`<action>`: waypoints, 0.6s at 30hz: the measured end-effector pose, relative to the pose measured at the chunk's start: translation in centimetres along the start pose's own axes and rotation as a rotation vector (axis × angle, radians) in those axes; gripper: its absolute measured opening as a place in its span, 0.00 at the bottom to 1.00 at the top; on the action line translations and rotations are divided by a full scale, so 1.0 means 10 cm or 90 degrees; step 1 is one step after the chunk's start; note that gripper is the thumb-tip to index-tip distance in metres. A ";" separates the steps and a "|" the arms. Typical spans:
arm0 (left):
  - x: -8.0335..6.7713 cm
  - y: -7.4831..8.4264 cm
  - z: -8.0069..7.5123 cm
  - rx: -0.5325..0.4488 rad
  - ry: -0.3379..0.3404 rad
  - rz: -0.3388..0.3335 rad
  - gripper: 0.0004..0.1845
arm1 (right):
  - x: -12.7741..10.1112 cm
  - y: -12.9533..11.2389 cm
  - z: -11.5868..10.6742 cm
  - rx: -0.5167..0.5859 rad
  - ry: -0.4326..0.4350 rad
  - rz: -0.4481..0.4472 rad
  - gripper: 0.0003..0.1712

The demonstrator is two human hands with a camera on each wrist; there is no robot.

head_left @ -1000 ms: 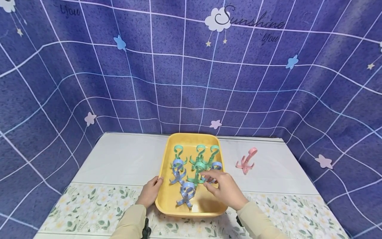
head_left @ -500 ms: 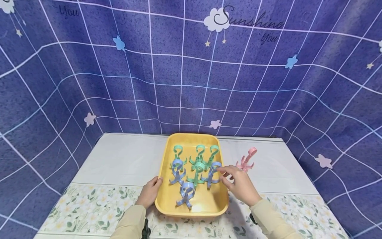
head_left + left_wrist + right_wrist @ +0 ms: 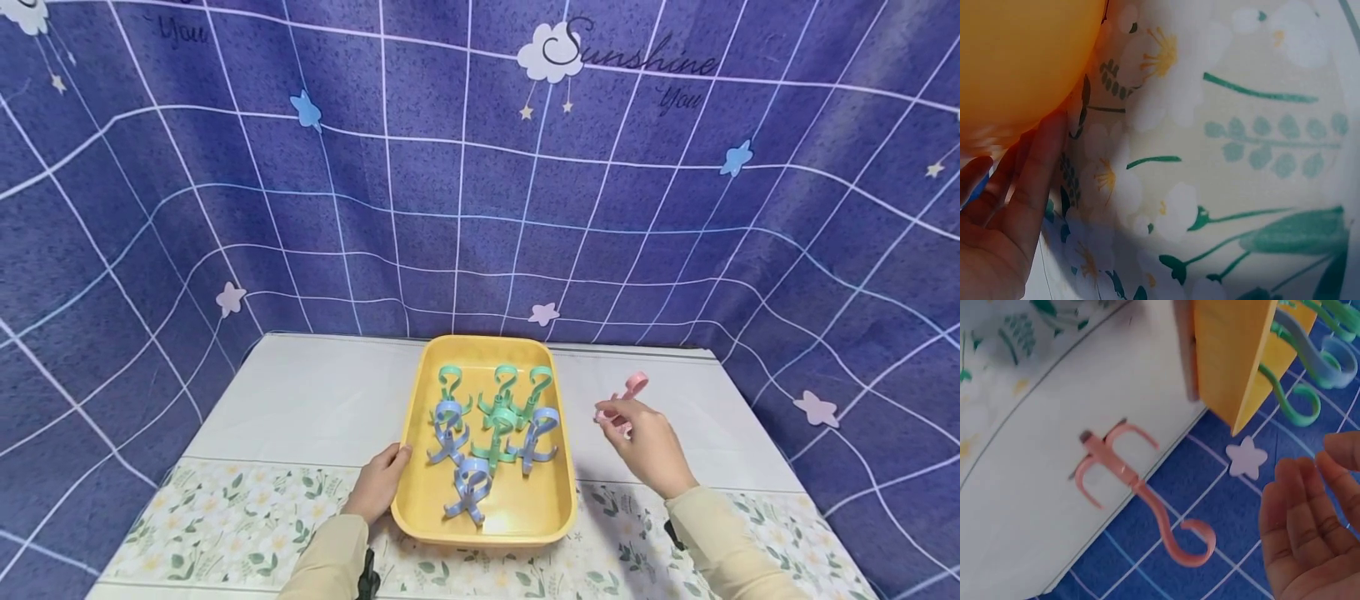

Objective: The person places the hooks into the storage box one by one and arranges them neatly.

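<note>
A yellow plastic tray (image 3: 525, 517) stands in the middle of the table, holding several claw-shaped hanging hooks. Green hooks (image 3: 493, 450) lie toward the back and middle, blue hooks (image 3: 530, 442) nearer the front. My left hand (image 3: 377, 483) holds the tray's left rim; the left wrist view shows its fingers against the tray's outer wall (image 3: 1029, 62). Right of the tray stands a pink hanging hook (image 3: 1110, 459) with a curled top and several prongs. My right hand (image 3: 651, 442) is beside it, partly hiding it in the head view. In the right wrist view the fingers are loosely bent and apart from it.
A white cover (image 3: 322, 392) lies over the table's back part, with a floral cloth (image 3: 247, 517) along the front. Dark blue curtain (image 3: 420, 233) with a light grid closes off the back and both sides.
My right hand has moved right, from above the tray to the pink hook. A blue hook it partly hid now shows fully. My left hand stays at the tray's rim.
</note>
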State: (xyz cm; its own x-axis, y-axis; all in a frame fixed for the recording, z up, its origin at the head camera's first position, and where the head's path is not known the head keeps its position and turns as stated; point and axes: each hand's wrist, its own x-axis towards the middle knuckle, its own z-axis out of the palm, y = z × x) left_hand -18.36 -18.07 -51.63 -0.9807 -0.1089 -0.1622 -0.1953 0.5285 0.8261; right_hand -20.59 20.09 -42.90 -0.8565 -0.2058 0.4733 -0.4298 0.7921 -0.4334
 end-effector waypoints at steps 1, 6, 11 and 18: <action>0.00 0.00 0.00 -0.001 0.000 0.002 0.28 | 0.01 0.02 -0.02 -0.007 0.003 0.005 0.10; -0.01 0.00 -0.01 -0.008 -0.004 0.004 0.28 | 0.06 0.14 -0.13 -0.032 -0.002 0.052 0.10; -0.01 0.00 -0.01 -0.012 -0.006 0.004 0.28 | 0.09 0.22 -0.21 -0.045 -0.021 0.113 0.09; -0.01 0.00 0.00 -0.014 -0.005 0.007 0.29 | 0.17 0.31 -0.29 -0.058 -0.045 0.154 0.14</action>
State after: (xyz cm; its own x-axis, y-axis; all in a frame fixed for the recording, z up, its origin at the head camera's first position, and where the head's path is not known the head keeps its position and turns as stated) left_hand -18.24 -18.12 -51.61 -0.9828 -0.0966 -0.1574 -0.1847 0.5108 0.8396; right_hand -22.53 23.86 -41.27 -0.9505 -0.0415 0.3081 -0.1857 0.8706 -0.4556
